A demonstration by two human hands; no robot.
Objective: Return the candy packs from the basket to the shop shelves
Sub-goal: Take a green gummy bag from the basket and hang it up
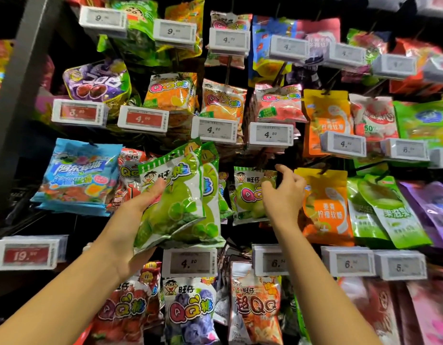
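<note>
My left hand grips green apple candy packs, two or more stacked together, held up in front of the middle row of the shelves. My right hand is raised just right of them, fingers spread, holding nothing. It overlaps the right edge of a matching green candy pack hanging on a peg. The basket is out of view.
Pegs carry many hanging candy packs: a blue pack at left, an orange pack at right, red and purple packs below. White price tags jut out in front of each row. A dark shelf post stands at left.
</note>
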